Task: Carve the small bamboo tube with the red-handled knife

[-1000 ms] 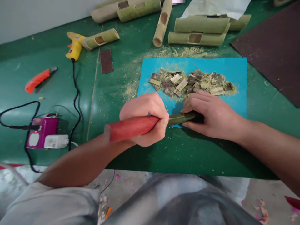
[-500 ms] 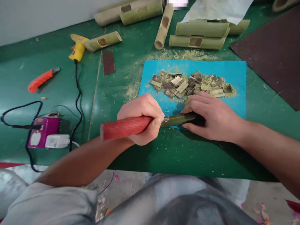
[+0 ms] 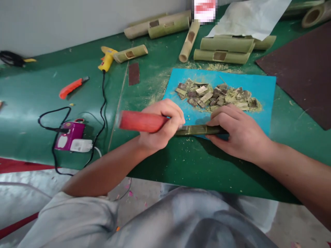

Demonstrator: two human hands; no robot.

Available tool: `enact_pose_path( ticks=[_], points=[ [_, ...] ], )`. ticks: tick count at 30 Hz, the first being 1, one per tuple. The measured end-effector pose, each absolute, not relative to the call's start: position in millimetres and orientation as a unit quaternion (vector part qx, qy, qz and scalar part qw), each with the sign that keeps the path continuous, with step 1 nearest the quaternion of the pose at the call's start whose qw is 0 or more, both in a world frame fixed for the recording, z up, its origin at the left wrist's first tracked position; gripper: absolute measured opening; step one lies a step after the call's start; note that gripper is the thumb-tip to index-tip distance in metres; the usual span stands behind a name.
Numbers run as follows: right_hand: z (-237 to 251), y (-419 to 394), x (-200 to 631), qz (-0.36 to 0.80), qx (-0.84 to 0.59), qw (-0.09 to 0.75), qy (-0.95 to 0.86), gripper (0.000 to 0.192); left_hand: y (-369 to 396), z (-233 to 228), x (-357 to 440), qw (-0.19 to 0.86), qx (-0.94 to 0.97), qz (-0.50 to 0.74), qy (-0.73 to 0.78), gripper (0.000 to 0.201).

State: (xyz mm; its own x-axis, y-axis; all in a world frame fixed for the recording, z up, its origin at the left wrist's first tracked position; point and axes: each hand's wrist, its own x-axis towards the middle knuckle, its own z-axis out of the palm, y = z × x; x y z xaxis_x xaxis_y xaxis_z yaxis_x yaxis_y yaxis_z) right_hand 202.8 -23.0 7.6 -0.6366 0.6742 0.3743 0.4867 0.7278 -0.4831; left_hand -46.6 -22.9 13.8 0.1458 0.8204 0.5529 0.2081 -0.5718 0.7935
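My left hand (image 3: 163, 120) is closed around the thick red wooden handle of a cutting tool (image 3: 142, 121). A bit of its metal shows past my fist; the rest of the blade is hidden, so its exact kind is unclear. That metal meets a narrow dark-green bamboo piece (image 3: 195, 130), lying over the front edge of a blue sheet (image 3: 266, 93). My right hand (image 3: 232, 129) grips the bamboo's right part between thumb and fingers, covering its end. Just beyond my hands, a heap of small bamboo chips and shavings (image 3: 207, 94) rests on the blue sheet.
Cut bamboo tubes (image 3: 223, 57) with square openings lie at the back. To the left are a yellow glue gun (image 3: 108, 59), an orange utility knife (image 3: 72, 89) and a purple power adapter (image 3: 71, 134) with cords. A dark brown board (image 3: 307, 72) lies at the right.
The view has shifted, so the table's things appear further right. My left hand has tipped the red handle closer to level, its outer end raised. Both hands keep their holds.
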Motion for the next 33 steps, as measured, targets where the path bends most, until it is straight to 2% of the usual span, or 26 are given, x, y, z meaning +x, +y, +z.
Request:
enact_pose_path(
  ticks=[4, 9, 18, 33],
  points=[
    [5, -26, 202, 0.165, -0.359, 0.293, -0.871, 0.008, -16, 22, -32, 0.282, 0.625, 0.618, 0.384, 0.028],
    [-1, -25, 199, 0.129, -0.411, 0.288, -0.855, 0.009, -3, 26, -15, 0.274, 0.615, 0.591, 0.444, 0.034],
    [-9, -24, 198, 0.101, -0.421, 0.264, -0.862, 0.017, 20, 4, -2, 0.34, 0.612, 0.579, 0.418, 0.057],
    [-8, -25, 192, 0.099, -0.386, 0.277, -0.874, 0.011, 11, -1, -6, 0.307, 0.628, 0.603, 0.384, 0.048]
  ],
)
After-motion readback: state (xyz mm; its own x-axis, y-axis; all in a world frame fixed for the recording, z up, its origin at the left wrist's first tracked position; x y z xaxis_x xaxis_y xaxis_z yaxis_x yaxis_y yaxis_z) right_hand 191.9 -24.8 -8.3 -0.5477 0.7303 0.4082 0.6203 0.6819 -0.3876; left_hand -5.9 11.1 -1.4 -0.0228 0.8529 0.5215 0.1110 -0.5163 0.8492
